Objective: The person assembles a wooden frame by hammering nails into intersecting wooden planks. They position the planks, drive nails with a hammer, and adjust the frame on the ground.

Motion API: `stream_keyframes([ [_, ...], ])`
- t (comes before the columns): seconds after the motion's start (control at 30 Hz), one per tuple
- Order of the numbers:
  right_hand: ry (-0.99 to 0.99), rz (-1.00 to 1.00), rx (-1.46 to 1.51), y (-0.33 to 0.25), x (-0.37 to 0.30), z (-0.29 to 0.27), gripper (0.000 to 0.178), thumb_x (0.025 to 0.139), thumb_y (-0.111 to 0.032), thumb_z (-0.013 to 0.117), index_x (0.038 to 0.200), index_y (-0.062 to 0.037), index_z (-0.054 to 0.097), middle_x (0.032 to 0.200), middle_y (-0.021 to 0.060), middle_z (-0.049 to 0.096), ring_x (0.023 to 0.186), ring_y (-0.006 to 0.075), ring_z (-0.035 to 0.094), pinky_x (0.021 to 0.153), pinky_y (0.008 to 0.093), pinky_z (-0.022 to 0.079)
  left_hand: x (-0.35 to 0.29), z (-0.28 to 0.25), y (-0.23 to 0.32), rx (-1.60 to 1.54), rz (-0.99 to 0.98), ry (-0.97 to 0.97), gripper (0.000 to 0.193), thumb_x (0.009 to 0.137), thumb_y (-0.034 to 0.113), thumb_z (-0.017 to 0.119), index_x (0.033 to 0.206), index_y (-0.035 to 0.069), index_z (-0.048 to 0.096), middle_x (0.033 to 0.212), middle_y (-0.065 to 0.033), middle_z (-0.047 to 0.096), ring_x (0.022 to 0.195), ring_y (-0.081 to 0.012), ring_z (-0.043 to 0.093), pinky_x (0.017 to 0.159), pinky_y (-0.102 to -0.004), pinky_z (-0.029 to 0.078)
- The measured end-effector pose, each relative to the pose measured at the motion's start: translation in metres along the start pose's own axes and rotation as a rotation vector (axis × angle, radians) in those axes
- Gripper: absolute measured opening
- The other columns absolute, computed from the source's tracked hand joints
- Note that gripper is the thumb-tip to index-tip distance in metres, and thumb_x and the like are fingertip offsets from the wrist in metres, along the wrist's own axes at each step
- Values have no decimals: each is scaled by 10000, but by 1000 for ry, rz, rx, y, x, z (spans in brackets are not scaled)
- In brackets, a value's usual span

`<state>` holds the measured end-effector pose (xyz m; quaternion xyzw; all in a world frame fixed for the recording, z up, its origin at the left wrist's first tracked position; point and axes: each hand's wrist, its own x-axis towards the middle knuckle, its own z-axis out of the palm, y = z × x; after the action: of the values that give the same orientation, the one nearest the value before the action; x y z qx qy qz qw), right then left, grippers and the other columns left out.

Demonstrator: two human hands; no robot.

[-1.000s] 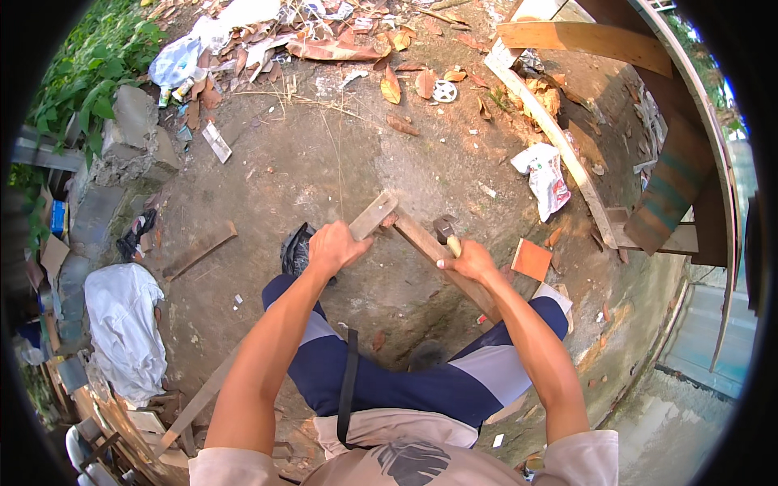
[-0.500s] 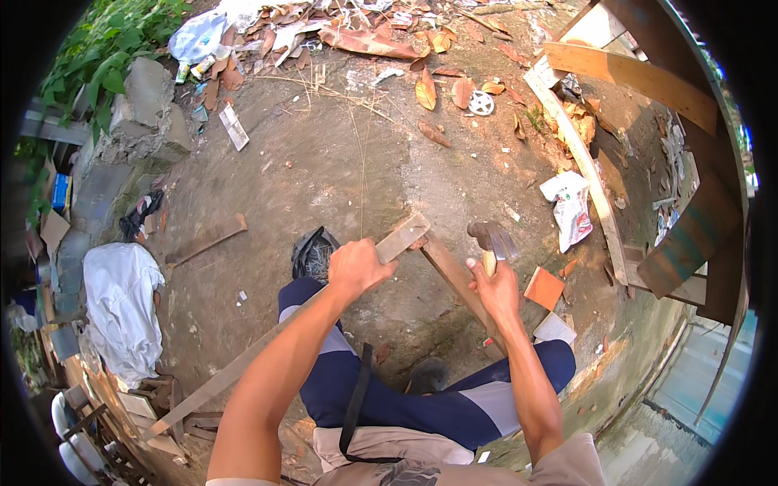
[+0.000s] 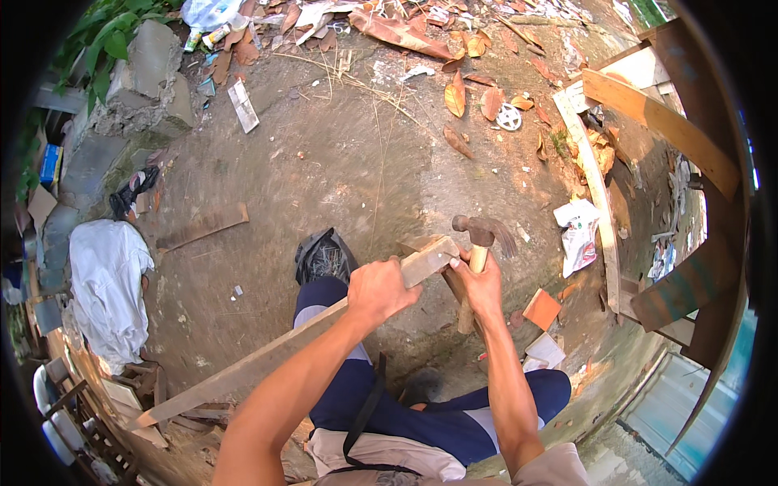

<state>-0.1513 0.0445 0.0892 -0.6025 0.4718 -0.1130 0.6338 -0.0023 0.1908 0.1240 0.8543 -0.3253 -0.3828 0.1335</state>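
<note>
My left hand (image 3: 381, 290) is closed around a long wooden plank (image 3: 263, 354) near its far end. The plank slopes from the lower left up to the middle. Wrapped round a hammer's wooden handle, my right hand (image 3: 483, 285) is closed too, and its thumb and finger reach the plank's end. The claw hammer (image 3: 481, 233) stands with its head up, just right of that end. Under the first plank lies a second wooden piece (image 3: 415, 243), crossing it near the tip and partly hidden by my right hand. Whether a nail is between my right fingertips, I cannot make out.
An open black plastic bag (image 3: 327, 256) with thin pieces inside sits beyond my left knee. A white cloth sack (image 3: 109, 292) lies at the left. Toward the right are an orange tile piece (image 3: 542, 310), a white plastic bag (image 3: 576, 235) and a wooden frame (image 3: 592, 174).
My right hand has come left with the hammer, bringing its fingers to the plank's end. The hammer head now points differently. My left hand and the plank have shifted slightly right and down.
</note>
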Motion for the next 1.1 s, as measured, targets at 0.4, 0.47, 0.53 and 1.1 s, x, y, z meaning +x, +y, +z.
stream_keyframes([
  [0.4,106,-35,-297,-60,-71,-13,419,962,-372,723,1074,17,617,725,57,641,478,116,580,433,307,460,1,-7,3,33,-27,-33,526,745,460,719,958,-21,729,844,-239,737,833,-390,739,806,-459,590],
  [0.47,45,72,-378,-69,-78,-17,442,961,-381,720,1093,31,626,693,58,634,485,114,581,435,312,457,1,-7,5,35,-33,-30,528,743,460,721,973,-15,736,847,-242,738,837,-390,739,815,-459,587],
  [0.53,0,21,-475,-69,-75,-25,455,959,-371,719,1142,39,638,630,48,607,483,110,569,440,312,449,0,-6,7,43,-35,-13,538,742,460,725,994,-16,741,855,-247,737,844,-393,737,810,-466,583],
  [1.1,62,-246,-447,-81,-81,-23,385,934,-314,705,1126,17,661,776,253,687,743,463,688,700,483,544,2,6,3,108,-62,21,546,745,462,739,1029,-4,739,896,-256,737,892,-409,726,835,-477,567],
])
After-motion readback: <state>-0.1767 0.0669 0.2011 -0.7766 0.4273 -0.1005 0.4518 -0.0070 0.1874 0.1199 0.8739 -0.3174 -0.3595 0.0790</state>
